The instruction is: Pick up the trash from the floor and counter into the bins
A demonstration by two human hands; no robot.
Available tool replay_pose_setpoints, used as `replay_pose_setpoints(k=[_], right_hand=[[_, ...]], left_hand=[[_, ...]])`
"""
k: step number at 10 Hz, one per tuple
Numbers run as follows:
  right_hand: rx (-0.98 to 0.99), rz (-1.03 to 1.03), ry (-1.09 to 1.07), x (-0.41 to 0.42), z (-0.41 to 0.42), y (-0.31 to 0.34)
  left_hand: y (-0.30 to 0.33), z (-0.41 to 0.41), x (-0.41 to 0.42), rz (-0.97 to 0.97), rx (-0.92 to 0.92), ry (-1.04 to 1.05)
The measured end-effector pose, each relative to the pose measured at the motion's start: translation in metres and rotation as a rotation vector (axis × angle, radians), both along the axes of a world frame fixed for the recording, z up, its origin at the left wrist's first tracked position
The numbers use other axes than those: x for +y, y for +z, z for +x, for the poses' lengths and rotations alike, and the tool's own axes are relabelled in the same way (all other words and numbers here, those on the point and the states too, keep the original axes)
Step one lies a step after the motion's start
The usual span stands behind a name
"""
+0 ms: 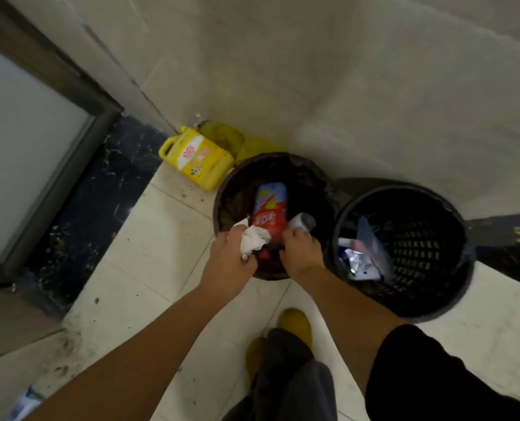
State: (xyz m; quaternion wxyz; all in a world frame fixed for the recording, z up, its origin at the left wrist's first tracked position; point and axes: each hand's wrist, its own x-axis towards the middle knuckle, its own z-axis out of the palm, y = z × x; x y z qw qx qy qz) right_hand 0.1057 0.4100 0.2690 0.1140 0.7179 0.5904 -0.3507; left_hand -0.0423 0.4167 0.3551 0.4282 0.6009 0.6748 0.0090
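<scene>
Two round bins stand on the floor against the wall. Over the near rim of the brown bin [222, 189] my left hand [229, 262] grips a crumpled white tissue [254, 240]. Beside it my right hand [301, 252] holds a small white cup or bottle [302, 221] above the same bin. A red snack bag [269, 209] lies inside that bin, between my hands. The black mesh bin [416, 250] to the right holds a silver wrapper [357, 262] and other packaging.
A yellow detergent jug [197, 158] lies on the floor behind the brown bin, with a yellow cloth [246, 144] in the corner. A frosted glass door [18, 147] is at left. My yellow shoes [295, 325] stand on the pale tiles.
</scene>
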Motion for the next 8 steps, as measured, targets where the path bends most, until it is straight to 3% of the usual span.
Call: replay_pose_setpoints(k=[1,3,4,6,7,8], right_hand=[[0.052,0.008,-0.112,-0.04,0.052,0.031],[-0.045,-0.273,-0.014,-0.145,0.156,0.029],[-0.062,-0.205,0.013,-0.178,0.187,0.007],[-0.142,0.295,0.128,-0.21,0.204,-0.044],[-0.11,0.454,0.123,-0.214,0.207,-0.052],[-0.117,0.47,0.107,-0.212,0.205,-0.05]], left_hand=[[0.027,0.046,0.009,0.006,0.017,-0.126],[0.007,0.166,0.002,-0.033,-0.084,-0.436],[-0.045,0.222,-0.012,-0.079,-0.059,-0.557],[-0.162,0.299,-0.039,0.018,0.117,-0.812],[-0.197,0.303,-0.044,0.095,0.293,-1.105],[-0.197,0.291,-0.042,0.036,0.381,-1.167]])
